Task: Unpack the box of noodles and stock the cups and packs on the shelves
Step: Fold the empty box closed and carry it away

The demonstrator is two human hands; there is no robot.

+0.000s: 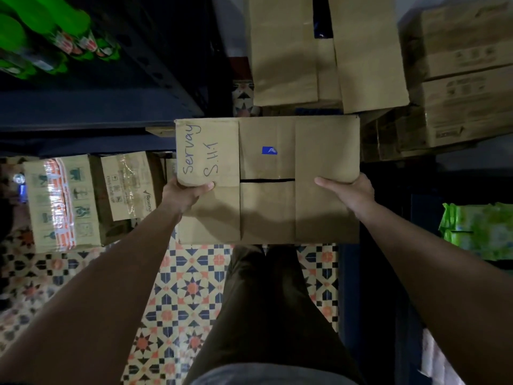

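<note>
Left hand point(181, 194) and right hand point(348, 191) grip opposite sides of closed box point(268, 180); keep level, set down before opening flaps.

A: Support surface first. We see a patterned tile floor point(177, 295), star motifs in orange, navy and cream, running down the middle.

B: On it at left we have two taped cartons point(63, 204), side by side, tucked under the dark shelf point(91, 107).

A: We log green-capped bottles point(55, 31) on that shelf, far left.

B: Far centre, an open brown box point(319, 56) with raised flaps; its base is hidden, so we can't confirm it touches the floor.

A: Far right, printed cartons point(460, 79) stacked one on another.

B: Near right, green packs point(480, 232) on a dark rack point(369, 273).
</note>
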